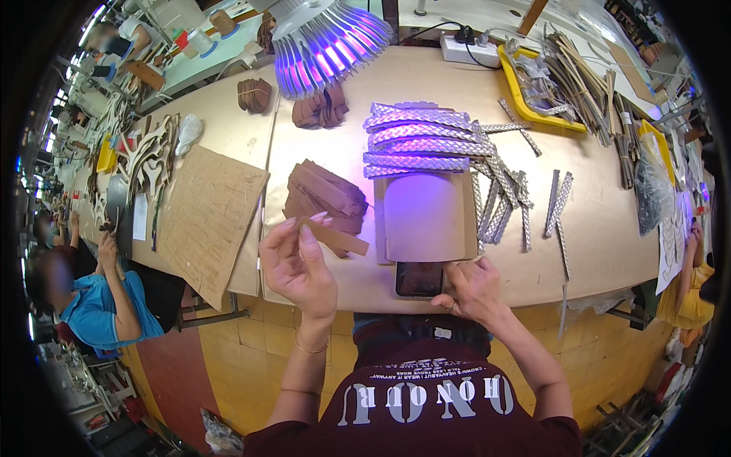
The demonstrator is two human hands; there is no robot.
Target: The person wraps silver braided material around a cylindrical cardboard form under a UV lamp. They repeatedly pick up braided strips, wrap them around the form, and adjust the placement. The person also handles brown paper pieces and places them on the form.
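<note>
My left hand point(303, 266) is raised over the table's front part, pinching a flat brown strip point(341, 239) between thumb and fingers. Just beyond it lies a loose pile of similar brown strips point(324, 196). My right hand point(474, 288) is curled at the right side of a dark-screened phone point(419, 279), thumb near its lower corner; some fingertips are hidden. The phone's far end meets a tan board with a curved, smooth-topped form point(426, 217). Silvery braided straps point(419, 145) lie side by side across the form's far end, lit purple.
A finned lamp point(331, 46) hangs low over the far side. More braided pieces point(502, 194) lie right of the form. Bundled brown pieces point(254, 96), a brown board point(209, 217) and a yellow tray point(537, 91) surround the work area. A co-worker in blue point(114, 305) sits left.
</note>
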